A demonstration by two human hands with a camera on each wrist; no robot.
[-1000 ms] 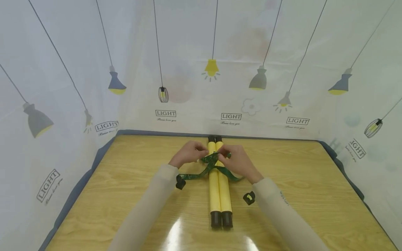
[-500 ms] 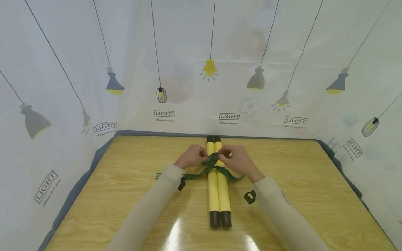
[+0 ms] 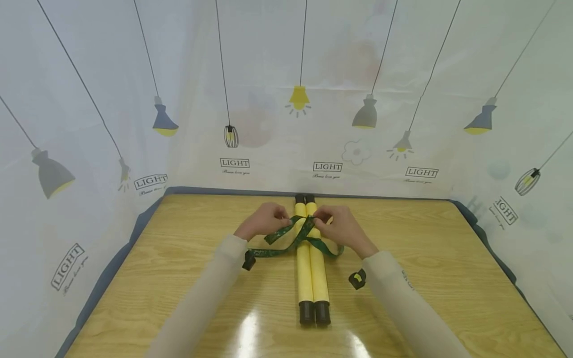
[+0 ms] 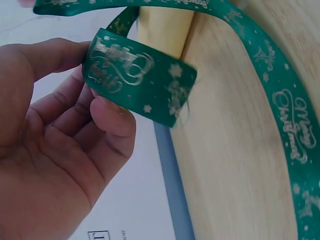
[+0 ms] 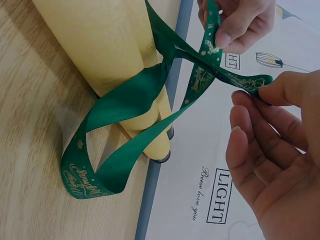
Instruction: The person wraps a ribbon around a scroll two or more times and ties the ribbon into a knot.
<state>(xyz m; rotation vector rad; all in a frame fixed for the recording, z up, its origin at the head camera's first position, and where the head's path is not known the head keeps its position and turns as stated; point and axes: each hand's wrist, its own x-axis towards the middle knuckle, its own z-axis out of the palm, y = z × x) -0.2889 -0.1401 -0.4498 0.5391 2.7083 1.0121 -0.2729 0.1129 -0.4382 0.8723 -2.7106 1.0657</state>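
Two yellow tubes (image 3: 310, 268) with black end caps lie side by side along the middle of the wooden table (image 3: 425, 258). A green printed ribbon (image 3: 286, 238) is crossed over them near their far end. My left hand (image 3: 265, 220) pinches a folded strand of the ribbon (image 4: 140, 75) between thumb and fingers, just left of the tubes (image 4: 165, 22). My right hand (image 3: 338, 226) pinches another strand (image 5: 247, 82) at the crossing, right of the tubes (image 5: 100, 45). The ribbon (image 5: 125, 105) wraps under the tubes, and one long tail trails left over the table.
A small black object (image 3: 247, 261) sits by my left sleeve and another (image 3: 356, 279) by my right sleeve. White sheets printed with lamps (image 3: 300, 97) close in the table at the back and both sides. A grey border (image 3: 134, 233) edges the tabletop.
My left hand has moved slightly left, drawing its strand of ribbon out from the crossing. The long left tail has swung farther left. The right hand and the tubes have barely moved.
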